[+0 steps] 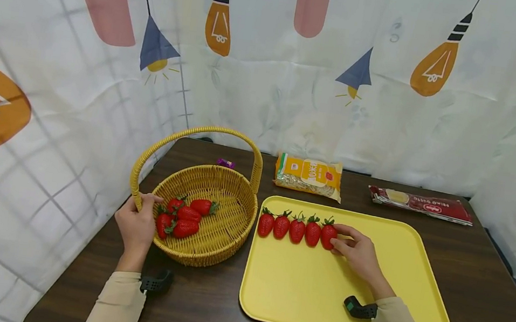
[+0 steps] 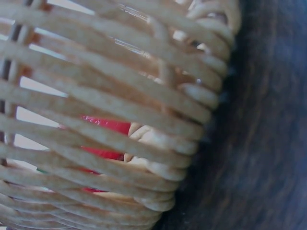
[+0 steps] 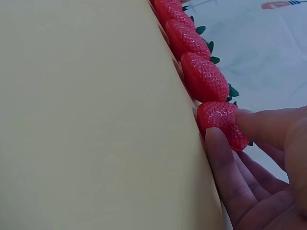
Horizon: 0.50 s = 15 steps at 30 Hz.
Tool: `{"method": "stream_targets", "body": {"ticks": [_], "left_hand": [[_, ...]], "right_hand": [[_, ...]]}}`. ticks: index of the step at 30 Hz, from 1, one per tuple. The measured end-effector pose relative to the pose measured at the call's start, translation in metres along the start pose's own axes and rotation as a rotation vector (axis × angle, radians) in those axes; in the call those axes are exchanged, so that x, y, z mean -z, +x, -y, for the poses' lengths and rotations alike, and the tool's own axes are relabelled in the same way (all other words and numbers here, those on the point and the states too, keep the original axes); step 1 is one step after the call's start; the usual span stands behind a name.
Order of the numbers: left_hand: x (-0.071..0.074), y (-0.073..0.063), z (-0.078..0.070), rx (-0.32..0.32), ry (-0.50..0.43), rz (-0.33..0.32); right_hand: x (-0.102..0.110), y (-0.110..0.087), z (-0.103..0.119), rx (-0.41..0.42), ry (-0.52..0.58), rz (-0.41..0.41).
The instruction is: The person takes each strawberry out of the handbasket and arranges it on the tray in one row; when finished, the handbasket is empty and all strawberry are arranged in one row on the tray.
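Note:
At the left stands a golden wicker basket with a tall arched handle and several red strawberries inside. My left hand grips the basket's left rim near the foot of the handle. Its woven wall fills most of the left wrist view, with red showing through the gaps. On the yellow tray, several strawberries lie side by side along the far left edge, green tops pointing away. My right hand pinches the rightmost strawberry between thumb and fingers, beside its neighbour.
Behind the tray lie a yellow bag of grain and a dark red snack packet. A small purple wrapped candy sits behind the basket. Everything stands on a dark wooden table, with patterned white curtains around it.

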State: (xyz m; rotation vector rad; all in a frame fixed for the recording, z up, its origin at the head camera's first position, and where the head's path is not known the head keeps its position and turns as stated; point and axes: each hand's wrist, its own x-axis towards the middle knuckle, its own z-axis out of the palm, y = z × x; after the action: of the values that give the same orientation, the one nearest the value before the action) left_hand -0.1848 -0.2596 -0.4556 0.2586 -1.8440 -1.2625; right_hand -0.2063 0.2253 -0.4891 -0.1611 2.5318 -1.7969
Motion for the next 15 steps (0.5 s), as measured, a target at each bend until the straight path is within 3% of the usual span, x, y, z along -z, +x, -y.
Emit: {"method": "stream_targets", "body": {"ticks": [15], "left_hand": [[-0.0002, -0.0009, -0.0008, 0.009, -0.002, -0.003]], "right_hand": [[0.0061, -0.0018, 0.0005, 0.007, 0.008, -0.135]]}}
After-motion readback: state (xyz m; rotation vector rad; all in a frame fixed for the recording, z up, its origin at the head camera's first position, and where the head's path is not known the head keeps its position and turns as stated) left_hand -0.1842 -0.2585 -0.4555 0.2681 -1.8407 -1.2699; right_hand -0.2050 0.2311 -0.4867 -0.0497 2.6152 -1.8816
